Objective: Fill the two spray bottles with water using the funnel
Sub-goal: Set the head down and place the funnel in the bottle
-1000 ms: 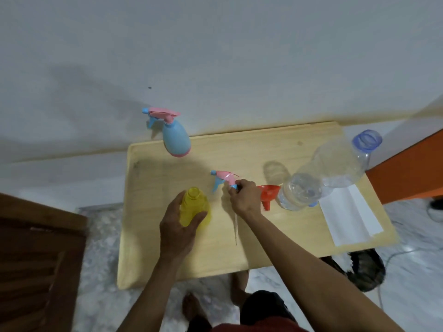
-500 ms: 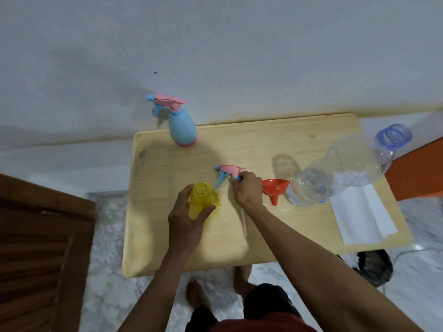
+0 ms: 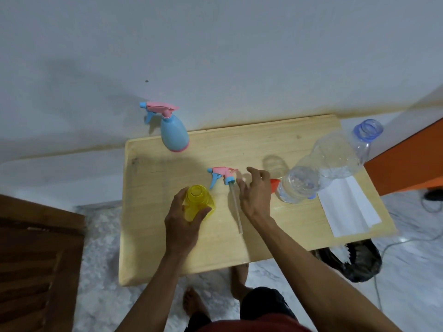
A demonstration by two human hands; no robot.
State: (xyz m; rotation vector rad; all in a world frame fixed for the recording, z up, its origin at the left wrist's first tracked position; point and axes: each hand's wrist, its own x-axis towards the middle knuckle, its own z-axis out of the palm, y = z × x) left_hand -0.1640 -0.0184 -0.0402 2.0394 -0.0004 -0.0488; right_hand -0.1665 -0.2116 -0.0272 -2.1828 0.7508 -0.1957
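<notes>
My left hand [image 3: 183,222] grips the yellow spray bottle [image 3: 197,201], which stands with its neck uncapped on the wooden table [image 3: 239,248]. Its pink and blue spray head [image 3: 221,176] lies on the table with its thin tube pointing toward me. My right hand [image 3: 255,191] hovers just right of that head, fingers spread and holding nothing. The orange funnel [image 3: 274,183] is mostly hidden behind my right hand. A large clear water bottle [image 3: 323,168] with a blue neck stands to the right. The blue spray bottle [image 3: 173,130], capped, stands at the table's far left.
A white folded paper [image 3: 347,207] lies at the table's right end. A white wall runs behind the table. A dark wooden panel [image 3: 36,259] is at the left, an orange surface [image 3: 407,164] at the right, a black bag [image 3: 359,262] on the floor.
My right hand has let go of the spray head, which now lies on the table, and has opened and shifted right. My left hand keeps its grip on the yellow bottle.
</notes>
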